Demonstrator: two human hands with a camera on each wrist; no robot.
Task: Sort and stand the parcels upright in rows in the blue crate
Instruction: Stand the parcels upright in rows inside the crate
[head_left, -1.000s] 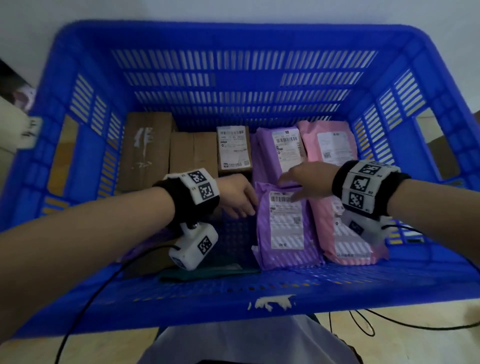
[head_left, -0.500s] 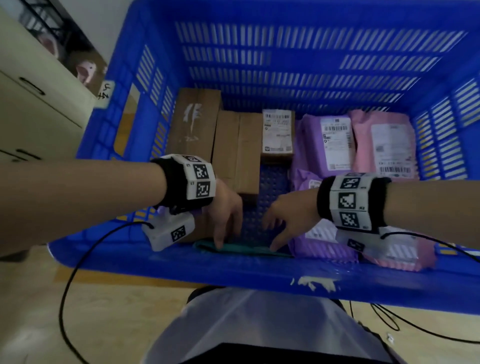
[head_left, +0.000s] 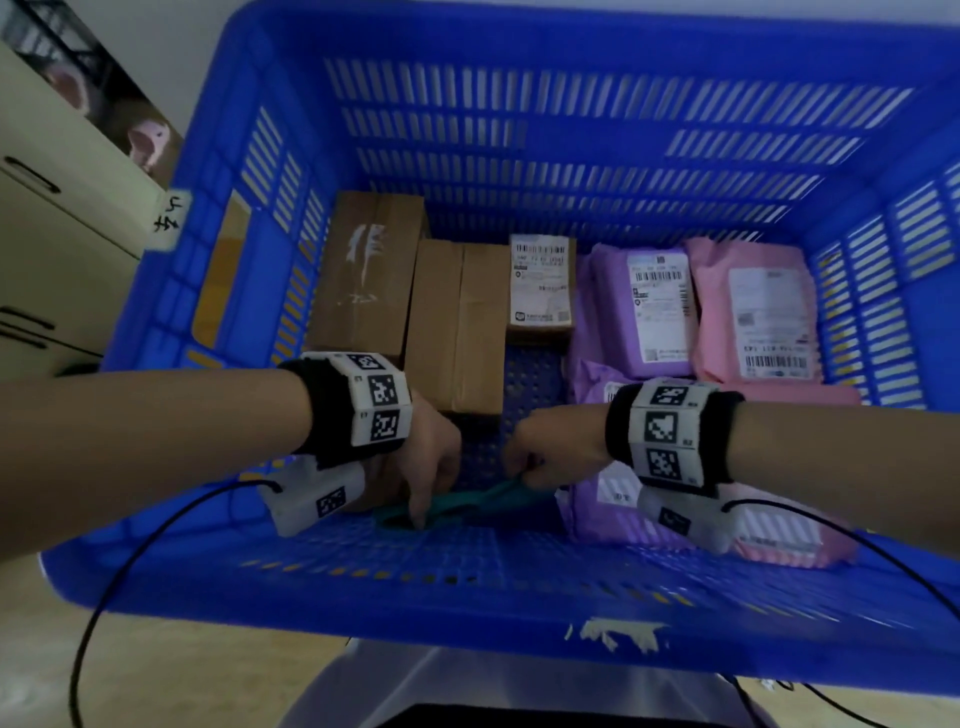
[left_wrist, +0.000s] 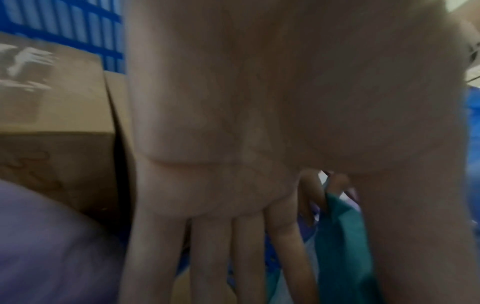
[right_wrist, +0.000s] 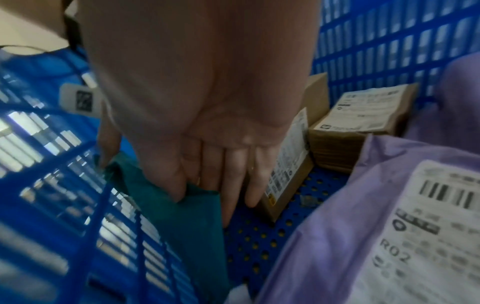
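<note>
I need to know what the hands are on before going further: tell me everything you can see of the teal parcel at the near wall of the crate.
The teal parcel is a thin, flat, soft-looking mailer, plain teal, no label visible. It lies low against the blue crate at its near wall, right end lifted. The right hand pinches that end; the left hand has fingertips on the other end. Cardboard boxes lie behind it, a purple parcel to its right.

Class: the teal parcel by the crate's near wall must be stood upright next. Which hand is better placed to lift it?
Right. The right hand already pinches the teal parcel at its raised end; the left hand only touches its low end with straight fingers.
</note>
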